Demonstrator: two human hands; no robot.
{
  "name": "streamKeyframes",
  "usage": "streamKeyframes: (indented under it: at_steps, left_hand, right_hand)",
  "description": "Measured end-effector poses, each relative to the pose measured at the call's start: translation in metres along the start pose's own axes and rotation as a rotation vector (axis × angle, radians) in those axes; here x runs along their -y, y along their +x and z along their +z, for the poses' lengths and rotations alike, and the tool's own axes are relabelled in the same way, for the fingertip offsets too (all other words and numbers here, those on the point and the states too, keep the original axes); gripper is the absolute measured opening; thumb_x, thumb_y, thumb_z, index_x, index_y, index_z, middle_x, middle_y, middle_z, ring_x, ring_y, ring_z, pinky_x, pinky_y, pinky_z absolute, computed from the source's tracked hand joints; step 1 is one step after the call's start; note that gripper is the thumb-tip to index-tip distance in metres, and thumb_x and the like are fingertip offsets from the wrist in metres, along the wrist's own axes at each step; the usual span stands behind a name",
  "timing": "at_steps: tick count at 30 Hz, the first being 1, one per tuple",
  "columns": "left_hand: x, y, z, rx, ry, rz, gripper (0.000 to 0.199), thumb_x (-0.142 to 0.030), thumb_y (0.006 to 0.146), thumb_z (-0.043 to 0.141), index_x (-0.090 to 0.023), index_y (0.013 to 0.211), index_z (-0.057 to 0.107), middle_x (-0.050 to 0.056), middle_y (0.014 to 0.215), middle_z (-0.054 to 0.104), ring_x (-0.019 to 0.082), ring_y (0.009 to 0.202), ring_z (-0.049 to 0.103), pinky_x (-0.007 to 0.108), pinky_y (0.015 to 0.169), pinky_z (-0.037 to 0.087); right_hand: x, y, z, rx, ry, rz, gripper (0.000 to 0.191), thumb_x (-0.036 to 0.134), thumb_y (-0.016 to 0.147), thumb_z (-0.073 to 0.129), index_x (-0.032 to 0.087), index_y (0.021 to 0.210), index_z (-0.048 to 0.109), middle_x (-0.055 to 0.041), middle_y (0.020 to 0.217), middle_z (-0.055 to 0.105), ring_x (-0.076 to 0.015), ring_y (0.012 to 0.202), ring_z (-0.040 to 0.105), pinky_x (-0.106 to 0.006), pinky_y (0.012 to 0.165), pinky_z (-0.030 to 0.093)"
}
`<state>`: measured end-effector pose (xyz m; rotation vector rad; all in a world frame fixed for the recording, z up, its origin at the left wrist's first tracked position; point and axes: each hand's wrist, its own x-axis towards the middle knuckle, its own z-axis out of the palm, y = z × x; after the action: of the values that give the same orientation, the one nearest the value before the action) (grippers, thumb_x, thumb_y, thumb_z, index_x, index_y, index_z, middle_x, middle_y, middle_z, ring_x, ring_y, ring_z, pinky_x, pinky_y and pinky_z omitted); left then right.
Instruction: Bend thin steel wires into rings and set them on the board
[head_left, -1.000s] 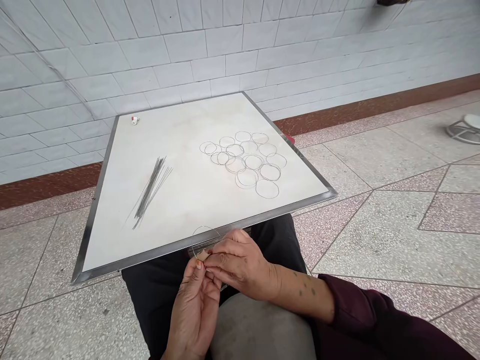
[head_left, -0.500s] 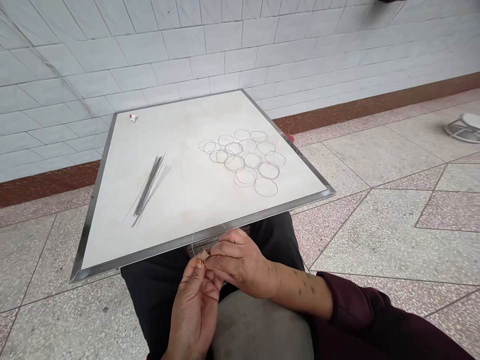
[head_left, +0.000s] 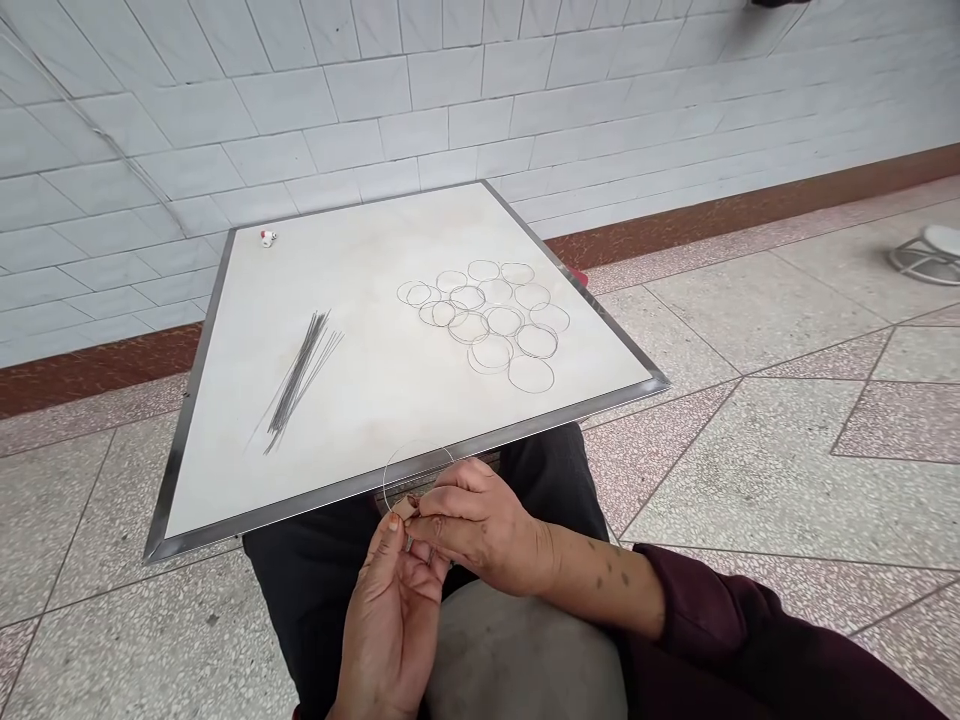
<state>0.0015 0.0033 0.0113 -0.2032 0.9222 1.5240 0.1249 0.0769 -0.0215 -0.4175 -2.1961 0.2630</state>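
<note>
In front of the table edge, a thin wire ring [head_left: 385,482] stands up between my two hands, its lower part hidden by fingers. My left hand [head_left: 397,610] is closed in a pinch at the ring's lower left, palm turned up. Over the ring's lower right, my right hand [head_left: 484,525] is closed with its fingers bent around the wire. A small tan piece [head_left: 406,507], like tape or cardboard, sits at the meeting fingertips; whether it is held or wrapped on a finger I cannot tell.
The white table [head_left: 360,400] has a grey metal rim. Several wire rings [head_left: 531,374] lie overlapping on its right side, and a bundle of straight wires [head_left: 300,375] on its left. A small white-and-red object [head_left: 268,238] sits at the far left corner. A stool [head_left: 930,255] stands far right.
The wire ring has tilted or turned slightly, so its upper arc now shows more fully above the table edge. Both hands stay nearly in place, fingertips shifting a little.
</note>
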Motion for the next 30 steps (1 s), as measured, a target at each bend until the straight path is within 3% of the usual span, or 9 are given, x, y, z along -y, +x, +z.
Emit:
streamKeyframes:
  at_steps: [8,14,16,19,21,24,30]
  left_hand:
    - [0.000,0.001,0.000,-0.066,-0.030,-0.016,0.015,-0.007,0.087,0.061,-0.017,0.089,0.071,0.001,0.087,0.072,0.008,0.067,0.064,0.022,0.070,0.056]
    - [0.000,0.004,-0.001,-0.071,-0.002,0.001,0.015,-0.008,0.088,0.060,-0.017,0.085,0.072,0.002,0.087,0.071,0.010,0.075,0.067,0.021,0.072,0.056]
    - [-0.002,0.004,-0.002,-0.038,0.030,0.021,0.014,-0.007,0.087,0.062,-0.017,0.084,0.072,0.002,0.086,0.072,0.012,0.077,0.068,0.022,0.072,0.057]
    - [-0.006,0.005,-0.006,-0.003,0.098,0.020,0.010,-0.009,0.084,0.066,-0.017,0.084,0.072,0.004,0.089,0.073,0.016,0.085,0.070,0.029,0.078,0.058]
    - [-0.007,0.005,-0.009,0.019,0.139,-0.005,0.007,-0.011,0.082,0.070,-0.017,0.084,0.072,0.004,0.090,0.073,0.017,0.087,0.070,0.031,0.080,0.058]
    - [-0.008,0.006,-0.010,0.082,0.195,-0.034,0.006,-0.015,0.079,0.075,-0.017,0.084,0.072,0.004,0.090,0.073,0.016,0.085,0.070,0.030,0.078,0.057]
    - [-0.006,0.005,-0.011,0.103,0.220,-0.037,0.010,-0.018,0.079,0.077,-0.017,0.087,0.072,0.005,0.086,0.073,0.015,0.083,0.068,0.026,0.074,0.055]
  right_hand:
    - [-0.001,0.001,0.002,-0.029,-0.030,-0.014,0.009,0.021,0.095,0.059,0.019,0.096,0.067,-0.0019,0.097,0.070,-0.0166,0.091,0.056,-0.033,0.077,0.048]
    - [-0.004,-0.005,0.004,0.080,-0.077,-0.027,0.007,0.023,0.093,0.063,0.021,0.099,0.067,-0.0029,0.100,0.068,-0.0181,0.101,0.056,-0.034,0.083,0.048]
    - [-0.007,-0.005,-0.001,0.057,-0.058,0.001,0.025,0.036,0.090,0.068,0.023,0.111,0.064,-0.0050,0.107,0.066,-0.0209,0.108,0.056,-0.037,0.091,0.047]
    - [-0.014,0.000,-0.012,0.030,-0.014,0.090,0.075,0.064,0.079,0.068,0.018,0.135,0.047,-0.0169,0.130,0.054,-0.0293,0.125,0.048,-0.047,0.104,0.042]
    - [-0.018,0.004,-0.018,0.067,0.013,0.113,0.093,0.068,0.075,0.068,0.014,0.143,0.034,-0.0235,0.141,0.042,-0.0339,0.135,0.039,-0.052,0.108,0.037]
    - [-0.020,0.007,-0.021,0.130,0.040,0.072,0.100,0.065,0.075,0.070,0.013,0.147,0.024,-0.0250,0.145,0.038,-0.0339,0.139,0.034,-0.055,0.112,0.032]
    - [-0.015,0.007,-0.018,0.136,0.075,0.090,0.097,0.058,0.079,0.071,0.013,0.149,0.022,-0.0218,0.137,0.050,-0.0300,0.131,0.045,-0.053,0.112,0.033]
